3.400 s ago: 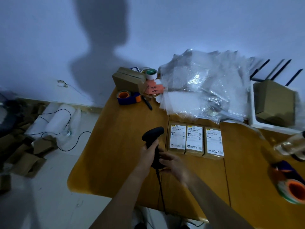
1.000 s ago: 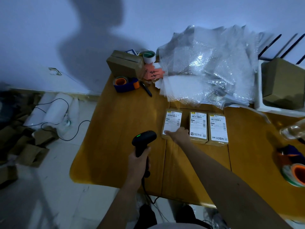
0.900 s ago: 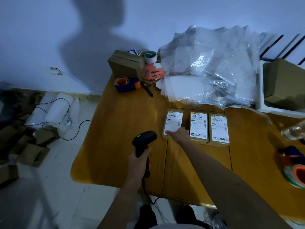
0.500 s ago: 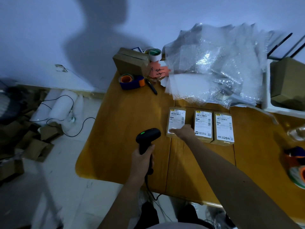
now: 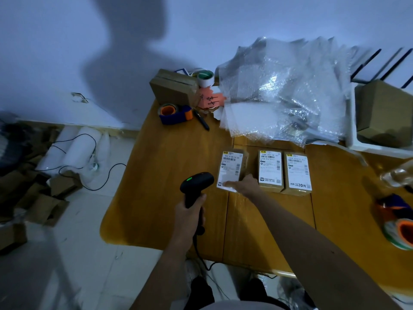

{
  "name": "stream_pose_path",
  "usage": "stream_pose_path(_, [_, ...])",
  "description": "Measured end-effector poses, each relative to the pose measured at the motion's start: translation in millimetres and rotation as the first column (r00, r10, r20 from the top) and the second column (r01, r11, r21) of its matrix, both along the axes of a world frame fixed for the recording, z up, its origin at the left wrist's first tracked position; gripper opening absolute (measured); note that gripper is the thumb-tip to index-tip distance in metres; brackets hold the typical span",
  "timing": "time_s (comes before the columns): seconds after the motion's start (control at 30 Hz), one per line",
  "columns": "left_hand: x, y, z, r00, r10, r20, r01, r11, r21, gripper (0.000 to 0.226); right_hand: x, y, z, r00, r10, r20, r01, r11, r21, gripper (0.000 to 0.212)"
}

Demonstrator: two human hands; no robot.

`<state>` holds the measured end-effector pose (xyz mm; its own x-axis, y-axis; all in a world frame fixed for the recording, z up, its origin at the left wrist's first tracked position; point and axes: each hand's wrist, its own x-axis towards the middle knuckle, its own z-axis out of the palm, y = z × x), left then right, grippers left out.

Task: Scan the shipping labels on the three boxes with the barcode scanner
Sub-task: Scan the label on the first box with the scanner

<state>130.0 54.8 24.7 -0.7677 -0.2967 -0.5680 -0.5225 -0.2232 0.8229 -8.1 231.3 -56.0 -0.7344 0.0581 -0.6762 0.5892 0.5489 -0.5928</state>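
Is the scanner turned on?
Yes, on: a green light glows on top of the scanner, held in the left hand.

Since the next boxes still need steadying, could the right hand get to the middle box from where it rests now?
Probably yes: the right hand rests at the left box's near edge, right beside the middle box, with only bare table between.

Shadowed wall [image 5: 67, 41] — wooden table [image 5: 169, 175]
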Motion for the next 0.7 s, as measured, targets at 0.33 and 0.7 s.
stream_pose_path(0.33, [-19, 8, 18, 0.995, -0.065, -0.081, 0.064, 0.998, -0.026, 0.018, 30, 31, 18, 0.995, -0.038, -0.092, 0.019, 0.98, -0.199, 0.091])
stream_pose_path(0.7, [-50, 31, 60, 0.952, -0.24, -0.191, 0.236, 0.971, -0.044, 0.021, 39, 74, 62, 0.961, -0.132, -0.245, 0.056, 0.954, -0.296, 0.066])
